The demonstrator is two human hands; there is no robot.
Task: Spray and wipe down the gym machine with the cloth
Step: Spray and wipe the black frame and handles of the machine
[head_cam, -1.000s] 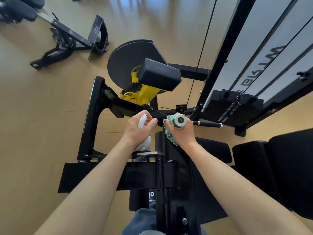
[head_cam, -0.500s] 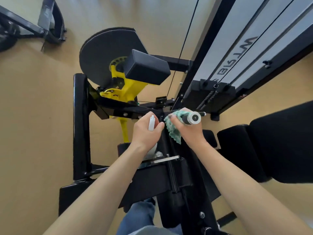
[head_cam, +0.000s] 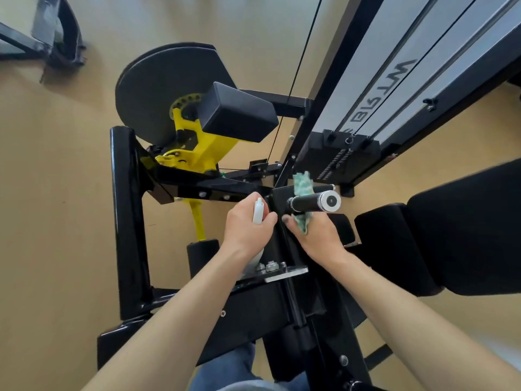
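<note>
Left hand (head_cam: 248,230) grips white spray bottle (head_cam: 258,212) | right hand (head_cam: 313,235) pinches green cloth (head_cam: 302,184) draped over black handle (head_cam: 313,203) at 3 o'clock of bottle

I have only one view, a wide-angle camera on the person's head, which looks steeply down and forward from close above both forearms onto the black gym machine (head_cam: 197,190) and the tan floor (head_cam: 56,221), with the edges of the frame curved by the lens.
</note>
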